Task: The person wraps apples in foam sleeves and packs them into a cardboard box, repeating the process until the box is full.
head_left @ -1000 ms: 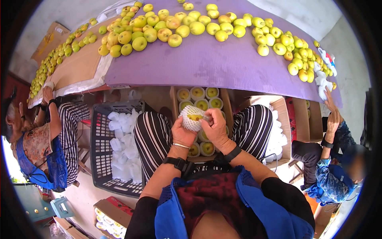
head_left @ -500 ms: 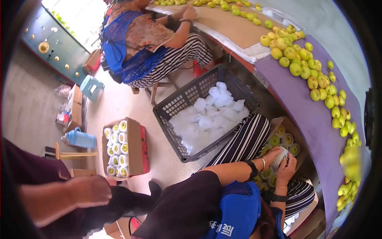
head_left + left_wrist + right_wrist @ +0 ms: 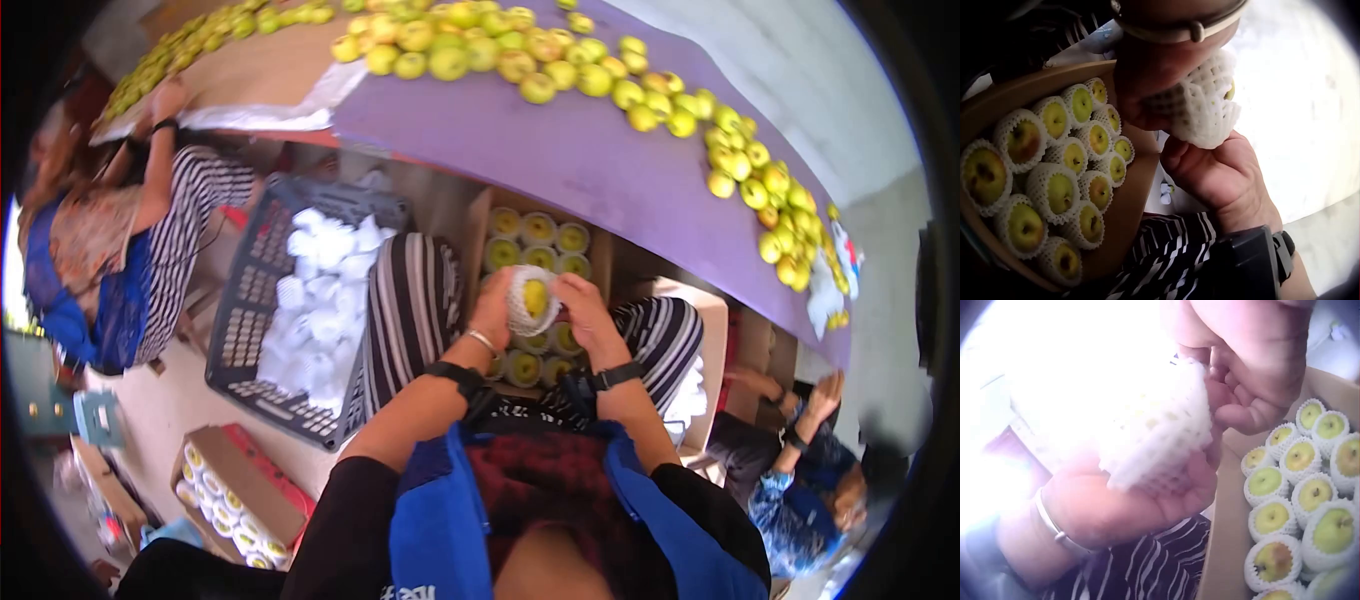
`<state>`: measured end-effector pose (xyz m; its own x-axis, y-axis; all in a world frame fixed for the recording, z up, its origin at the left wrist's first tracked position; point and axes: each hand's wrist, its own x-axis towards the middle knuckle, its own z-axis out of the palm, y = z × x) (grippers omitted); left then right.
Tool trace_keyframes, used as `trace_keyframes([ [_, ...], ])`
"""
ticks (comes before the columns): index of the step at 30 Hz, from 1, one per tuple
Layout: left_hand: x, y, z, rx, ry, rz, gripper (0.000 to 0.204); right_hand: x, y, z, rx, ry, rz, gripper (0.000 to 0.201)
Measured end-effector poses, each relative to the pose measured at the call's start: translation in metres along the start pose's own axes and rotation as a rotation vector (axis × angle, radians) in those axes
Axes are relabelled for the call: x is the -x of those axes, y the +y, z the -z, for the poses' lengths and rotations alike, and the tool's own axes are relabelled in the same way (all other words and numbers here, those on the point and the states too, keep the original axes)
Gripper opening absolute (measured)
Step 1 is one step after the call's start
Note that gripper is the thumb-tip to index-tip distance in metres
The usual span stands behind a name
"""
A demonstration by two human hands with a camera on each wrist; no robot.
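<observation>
A yellow-green apple [image 3: 536,297] sits in a white foam net [image 3: 1207,103], held in front of the knees above an open carton. My left hand [image 3: 491,311], with a bracelet at the wrist, grips the netted apple from its left side. The right hand [image 3: 588,312] pinches the net's edge on the other side, its fingers curled in the right wrist view. Bare apple shows through the net's opening in the head view. Below, the carton [image 3: 1141,178] holds rows of apples in the same nets, stems or ends facing up.
A dark plastic crate [image 3: 232,345] of white foam nets [image 3: 318,300] stands to the left. Ahead, loose apples [image 3: 448,62] lie along a purple-covered table [image 3: 480,130]. Another packed carton [image 3: 262,487] is at lower left. One person [image 3: 100,230] sits left, another [image 3: 800,500] right.
The head view swung left toward the crate and floor, then came back to the table. Both hands keep the netted apple; more of the apple now faces up through the opening.
</observation>
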<state>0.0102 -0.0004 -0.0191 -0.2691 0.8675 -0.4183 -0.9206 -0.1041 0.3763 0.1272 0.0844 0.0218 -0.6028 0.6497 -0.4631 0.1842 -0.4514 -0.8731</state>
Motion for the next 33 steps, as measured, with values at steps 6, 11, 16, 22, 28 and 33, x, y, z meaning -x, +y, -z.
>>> trace_keyframes([
  [6, 0.004, 0.007, 0.0, 0.006, 0.022, 0.003, 0.037, 0.0, 0.003, 0.007, 0.016, -0.009, -0.074, 0.019],
  [11, 0.001, 0.006, 0.002, 0.255, -0.023, 0.09, 0.045, 0.001, 0.015, 0.002, -0.762, -0.272, -0.034, 0.02],
  [16, 0.0, 0.007, 0.006, 0.345, 0.001, 0.128, 0.04, 0.004, 0.013, -0.006, -0.615, -0.205, 0.017, 0.02],
  [22, -0.002, 0.005, 0.013, 0.282, -0.01, 0.135, 0.034, 0.005, 0.021, -0.006, -0.037, 0.022, 0.081, 0.022],
  [28, 0.004, 0.009, 0.005, 0.261, 0.02, 0.153, 0.033, 0.0, 0.022, 0.0, 0.176, 0.085, 0.125, 0.03],
  [33, 0.004, 0.008, 0.004, 0.043, 0.106, 0.201, 0.038, 0.006, 0.0, 0.003, 0.132, -0.051, 0.371, 0.042],
])
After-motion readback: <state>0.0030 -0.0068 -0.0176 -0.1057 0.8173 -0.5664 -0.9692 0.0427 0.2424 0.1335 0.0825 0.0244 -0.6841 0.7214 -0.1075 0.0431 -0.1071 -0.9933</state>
